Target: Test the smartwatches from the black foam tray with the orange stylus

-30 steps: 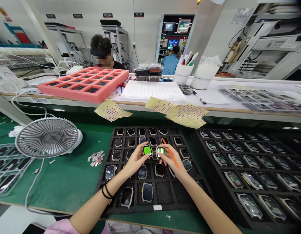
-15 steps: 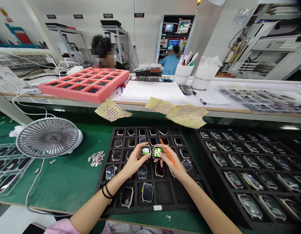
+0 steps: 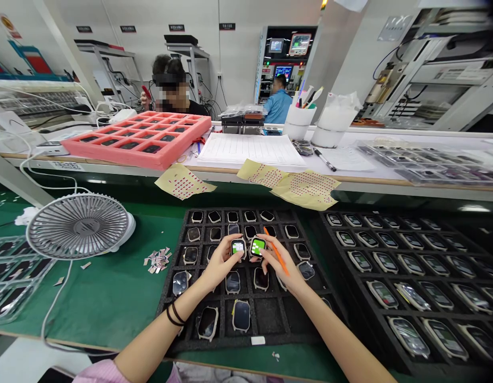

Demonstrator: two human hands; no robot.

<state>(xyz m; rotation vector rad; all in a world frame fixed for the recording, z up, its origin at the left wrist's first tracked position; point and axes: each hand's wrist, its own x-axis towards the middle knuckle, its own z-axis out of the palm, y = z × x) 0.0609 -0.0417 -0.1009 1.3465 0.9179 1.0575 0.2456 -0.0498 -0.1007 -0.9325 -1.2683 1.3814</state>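
My left hand (image 3: 222, 261) is closed around a smartwatch (image 3: 237, 248) whose lit screen shows green and white. Beside it, my right hand (image 3: 278, 263) grips a second smartwatch (image 3: 257, 246), also lit in green and white, with the thumb on or near its screen. An orange stick-like tool (image 3: 276, 252), perhaps a pen, is tucked in the right hand too. Both watches are held side by side above a black foam tray (image 3: 269, 314). Dark-screened watch bodies, such as one watch (image 3: 241, 315) near the front, lie in its compartments.
Another black tray (image 3: 361, 306) of watches stands at right. A grey fan (image 3: 86, 226) and small scraps (image 3: 157, 260) are at left. The shelf ahead holds a pink foam tray (image 3: 150, 157), papers (image 3: 250, 148) and a pen cup (image 3: 299, 123). Two people are beyond it.
The content on both watch screens differs slightly. My hands stay almost in place. Across the shelf, one person's head has lifted and a hand with a red object now shows.
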